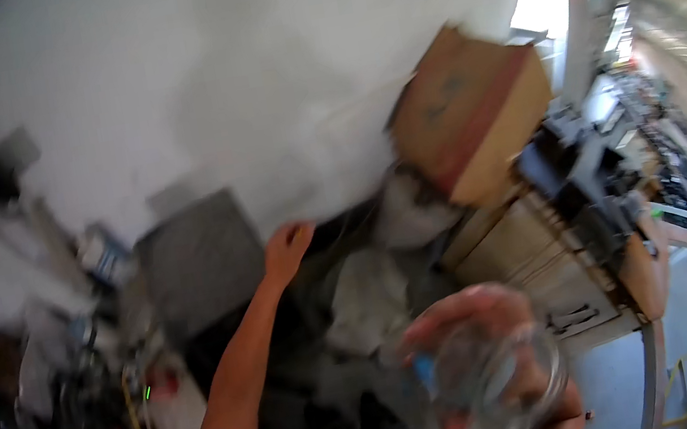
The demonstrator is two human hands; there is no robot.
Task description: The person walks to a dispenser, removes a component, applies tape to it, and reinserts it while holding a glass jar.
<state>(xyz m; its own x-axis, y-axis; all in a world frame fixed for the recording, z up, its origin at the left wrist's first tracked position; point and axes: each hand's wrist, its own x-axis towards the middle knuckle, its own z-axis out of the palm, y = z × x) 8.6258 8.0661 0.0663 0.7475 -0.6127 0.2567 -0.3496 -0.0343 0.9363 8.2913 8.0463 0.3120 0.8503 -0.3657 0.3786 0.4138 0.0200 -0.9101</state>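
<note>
The picture is blurred by motion. My left hand (286, 249) is stretched forward with its fingers curled on the lower edge of a large white sheet (251, 94) beside a dark grey panel (201, 256). Close to the camera, my right hand (484, 345) grips a clear round container (499, 384) with a blue patch on it. Crumpled white wrapping (366, 292) lies between the two hands.
A brown cardboard box (472, 111) sits tilted at upper right above wooden crates (513, 250). Dark equipment (573, 176) stands beside them. Cluttered tools and cables (108, 381) fill the left. A long workshop aisle (672, 114) runs away on the right.
</note>
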